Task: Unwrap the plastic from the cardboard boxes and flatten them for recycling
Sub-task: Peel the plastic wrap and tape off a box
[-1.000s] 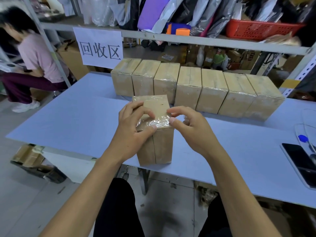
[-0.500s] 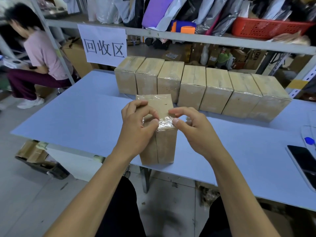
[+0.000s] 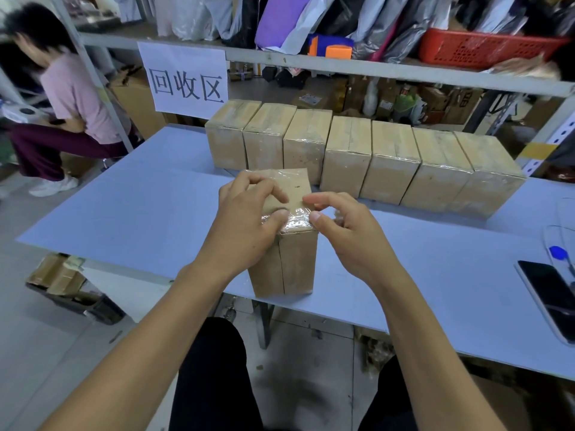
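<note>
A single cardboard box [image 3: 284, 244] stands upright at the near edge of the table [image 3: 130, 219], a little left of that edge's middle, with its near face almost flush with the edge. Clear plastic film [image 3: 294, 220] is bunched and shiny along the near top edge of this box. The left hand [image 3: 245, 231] rests against the box's upper left side, its thumb pressing into the crumpled film and its fingers curled loosely over the top face. The right hand [image 3: 348, 231] is half closed just beside the upper right corner, its thumb tip touching the film and the index finger arched above it; whether film is actually pinched between them cannot be told. Behind, a row of 7 wrapped boxes [image 3: 367, 154] stands side by side toward the far edge, each one touching its neighbour. A dark phone [image 3: 550, 300] lies near the right edge. The film looks thin, stretchy and slippery, likely to cling to the cardboard and to tear in strips rather than lift cleanly, so the loosened bunch at the top edge is probably the best place to take hold. The box itself appears light and fairly stiff, yet would likely tip toward the person if pulled hard, so 1 hand bracing its side seems wise.
</note>
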